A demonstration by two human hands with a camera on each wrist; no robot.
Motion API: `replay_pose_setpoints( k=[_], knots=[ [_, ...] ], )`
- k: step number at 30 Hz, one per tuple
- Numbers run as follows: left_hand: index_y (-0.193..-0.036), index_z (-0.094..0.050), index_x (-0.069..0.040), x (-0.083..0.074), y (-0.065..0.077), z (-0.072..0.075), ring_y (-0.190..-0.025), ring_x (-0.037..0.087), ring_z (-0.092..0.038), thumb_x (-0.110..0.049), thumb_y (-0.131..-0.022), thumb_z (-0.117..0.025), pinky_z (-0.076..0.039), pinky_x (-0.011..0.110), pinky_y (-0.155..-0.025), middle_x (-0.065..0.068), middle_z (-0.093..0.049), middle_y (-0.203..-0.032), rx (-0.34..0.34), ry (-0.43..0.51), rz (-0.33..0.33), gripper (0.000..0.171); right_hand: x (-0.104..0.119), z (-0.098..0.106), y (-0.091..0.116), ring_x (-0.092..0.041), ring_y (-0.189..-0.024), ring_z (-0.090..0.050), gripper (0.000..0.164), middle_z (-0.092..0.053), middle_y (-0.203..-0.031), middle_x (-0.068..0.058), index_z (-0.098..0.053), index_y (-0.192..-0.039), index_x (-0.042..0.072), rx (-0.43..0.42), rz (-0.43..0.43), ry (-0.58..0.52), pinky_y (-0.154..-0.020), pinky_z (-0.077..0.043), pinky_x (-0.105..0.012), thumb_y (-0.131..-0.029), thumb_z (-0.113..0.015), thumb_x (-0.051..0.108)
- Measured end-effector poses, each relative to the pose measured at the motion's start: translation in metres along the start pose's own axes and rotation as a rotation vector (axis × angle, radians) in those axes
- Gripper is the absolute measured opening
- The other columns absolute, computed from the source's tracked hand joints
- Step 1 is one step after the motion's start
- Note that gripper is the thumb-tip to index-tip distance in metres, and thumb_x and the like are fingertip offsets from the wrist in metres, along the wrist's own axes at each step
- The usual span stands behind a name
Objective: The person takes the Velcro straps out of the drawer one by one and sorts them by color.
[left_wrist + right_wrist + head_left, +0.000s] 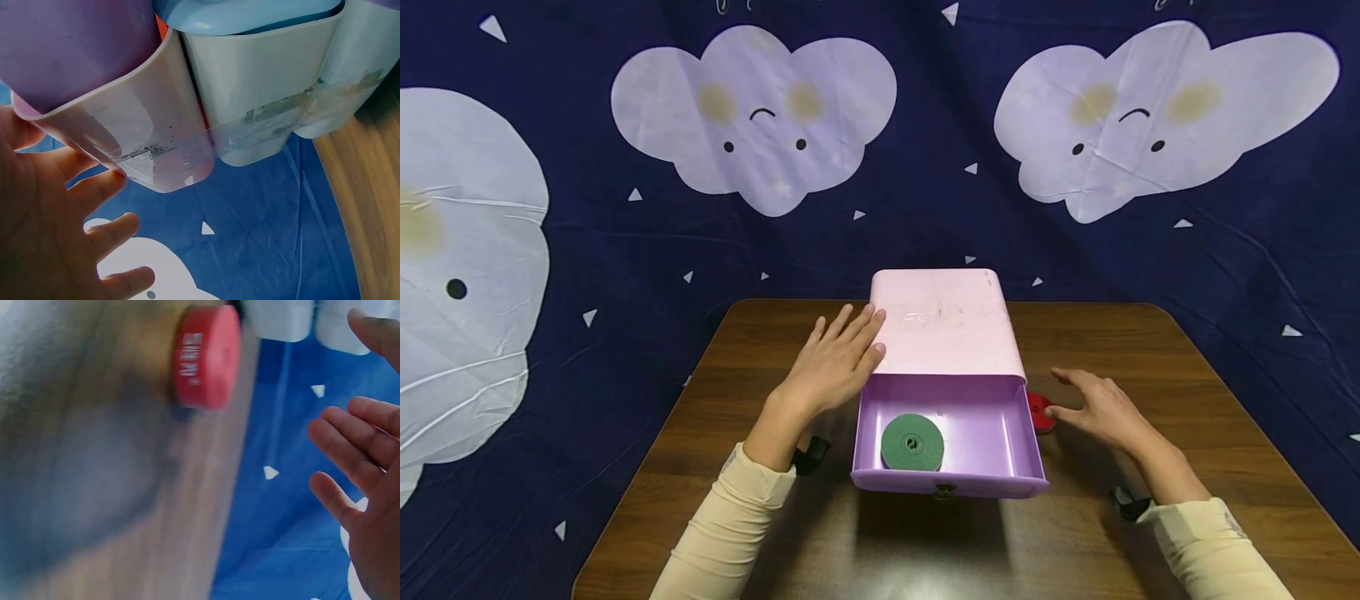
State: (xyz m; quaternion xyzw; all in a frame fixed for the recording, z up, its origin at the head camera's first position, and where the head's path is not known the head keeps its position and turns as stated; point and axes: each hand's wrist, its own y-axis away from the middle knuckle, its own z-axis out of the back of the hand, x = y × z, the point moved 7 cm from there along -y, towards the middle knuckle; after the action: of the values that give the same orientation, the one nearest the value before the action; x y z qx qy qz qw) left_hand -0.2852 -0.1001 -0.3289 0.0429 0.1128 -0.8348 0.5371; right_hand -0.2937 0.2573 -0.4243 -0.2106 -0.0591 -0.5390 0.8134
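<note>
1. The left grip (pixel 829 367) is a bare hand with the fingers apart and nearly straight; its fingertips are at the left edge of the pink casing (pixel 943 329), and they seem to touch it
2. The right grip (pixel 1108 410) is also apart, the thumb standing away from the fingers; it hovers over the tabletop (pixel 1120 333), to the right of the casing
3. The red roll (pixel 1039 412) is near the right thumb and partly hidden by the drawer wall; the right wrist view shows it lying flat on the tabletop, with white letters on its side and a gap between it and the hand
4. The purple drawer (pixel 985 425) is pulled out of the pink casing towards the person, and on its front there is a small latch (pixel 945 491)
5. Inside this drawer, the green roll (pixel 917 458) lies flat, near the front left corner
6. In the left wrist view, a white casing (pixel 256 87) with a blue drawer (pixel 250 14) is next to the pink one, joined by clear tape
7. Both sleeves are pale yellow, and behind the tabletop hangs a dark blue cloth (pixel 936 225) with smiling clouds, which appear upside down
</note>
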Motion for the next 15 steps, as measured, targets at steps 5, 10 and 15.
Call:
replay_pose_setpoints(
  k=[5, 10, 15],
  knots=[
    [-0.152, -0.014, -0.028, -0.001, 0.0, 0.001, -0.149, 0.024, -0.007, -0.047, -0.101, -0.018, -0.006, 0.053, -0.119, -0.006, -0.014, -0.16, 0.002, 0.005, -0.002, 0.054, 0.021, 0.026, 0.001, -0.041, -0.104, -0.061, 0.063, -0.064, -0.117, -0.024, -0.057, -0.124, -0.002, -0.103, 0.095, 0.028, -0.086, -0.04, -0.056, -0.072, -0.079, 0.026],
    [-0.152, -0.016, -0.027, -0.001, 0.001, 0.001, -0.149, 0.024, -0.007, -0.047, -0.101, -0.018, -0.006, 0.054, -0.119, -0.005, -0.015, -0.16, -0.001, 0.004, -0.002, 0.054, 0.045, 0.057, 0.001, -0.035, -0.099, -0.062, 0.063, -0.067, -0.111, -0.02, -0.06, -0.119, -0.002, -0.253, 0.218, 0.032, -0.082, -0.041, -0.047, -0.063, -0.083, 0.015],
    [-0.152, -0.018, -0.025, -0.001, 0.001, 0.001, -0.149, 0.027, -0.01, -0.046, -0.102, -0.019, -0.009, 0.055, -0.118, -0.003, -0.017, -0.159, -0.013, -0.002, -0.012, 0.055, 0.068, 0.08, 0.002, -0.031, -0.097, -0.062, 0.066, -0.068, -0.11, -0.016, -0.061, -0.118, -0.001, -0.342, 0.317, 0.026, -0.082, -0.038, -0.038, -0.058, -0.085, 0.012]
  ],
)
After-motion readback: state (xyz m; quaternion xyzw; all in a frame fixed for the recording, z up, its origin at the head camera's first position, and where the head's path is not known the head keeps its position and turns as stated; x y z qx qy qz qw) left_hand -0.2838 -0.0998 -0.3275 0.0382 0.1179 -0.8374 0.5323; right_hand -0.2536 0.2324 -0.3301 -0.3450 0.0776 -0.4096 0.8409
